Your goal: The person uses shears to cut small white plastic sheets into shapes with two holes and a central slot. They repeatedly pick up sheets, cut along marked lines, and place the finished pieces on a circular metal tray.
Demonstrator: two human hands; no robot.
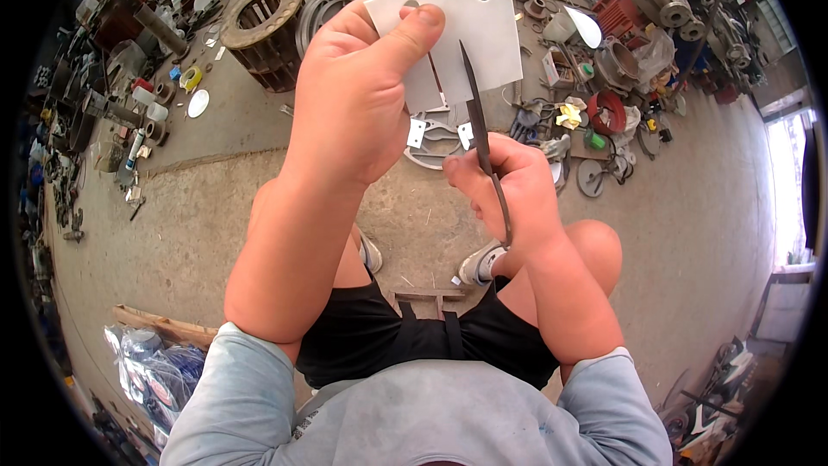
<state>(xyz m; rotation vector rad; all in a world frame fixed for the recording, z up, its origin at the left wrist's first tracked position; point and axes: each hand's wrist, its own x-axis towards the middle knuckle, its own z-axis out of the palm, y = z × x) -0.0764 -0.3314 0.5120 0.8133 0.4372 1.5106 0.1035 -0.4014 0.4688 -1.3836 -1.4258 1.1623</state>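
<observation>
A white sheet (pixel 492 43) with two round holes near its top edge is pinched between the thumb and fingers of my left hand (pixel 354 78). My right hand (pixel 517 181) is closed around a dark pair of scissors (pixel 477 112). One long blade points up across the front of the sheet. Left of that blade, a narrow dark line runs down the sheet to its lower edge; whether it is a cut or the other blade I cannot tell. Beneath my hands, a round metal frame (pixel 424 158) lies on the floor, with small white holed pieces (pixel 416 133) at it.
A slatted, drum-shaped metal part (pixel 263 34) stands at the far left. Tools, a red ring-shaped part (pixel 606 112) and a yellow cloth (pixel 569 116) lie at the right. Plastic-wrapped goods (pixel 159 380) sit near my left elbow. Machine parts (pixel 664 0) crowd the back right.
</observation>
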